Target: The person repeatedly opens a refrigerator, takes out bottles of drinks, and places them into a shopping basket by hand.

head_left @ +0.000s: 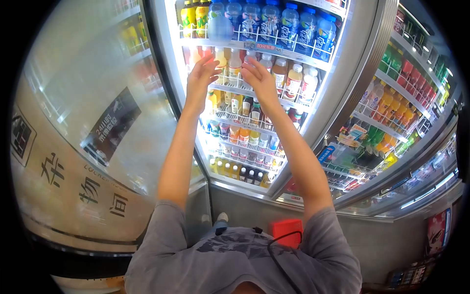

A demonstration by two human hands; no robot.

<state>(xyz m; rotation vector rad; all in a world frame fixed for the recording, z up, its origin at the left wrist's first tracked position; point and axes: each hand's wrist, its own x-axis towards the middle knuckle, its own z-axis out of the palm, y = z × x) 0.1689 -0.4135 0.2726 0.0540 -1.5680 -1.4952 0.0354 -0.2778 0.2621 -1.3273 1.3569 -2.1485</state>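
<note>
Both my arms reach up to an upright, lit drinks fridge [309, 110]. My left hand [200, 81] is raised before the second shelf, near its left end, with fingers curved and apart and nothing in them. Opposite it, my right hand [259, 81] also has its fingers spread and holds nothing. Between the two hands are pale juice bottles [234, 66] behind a wire rail; whether a fingertip touches one I cannot tell. Above stand blue-capped bottles [270, 22], with yellow bottles [188, 19] at their left. A round blurred patch covers one blue-capped bottle.
The fridge's glass door [88, 98] stands swung out on the left. Lower shelves hold juice bottles [244, 134] and dark-capped bottles [250, 176]. More drinks coolers [387, 112] line the right side. A red box [287, 232] is on the floor by my body.
</note>
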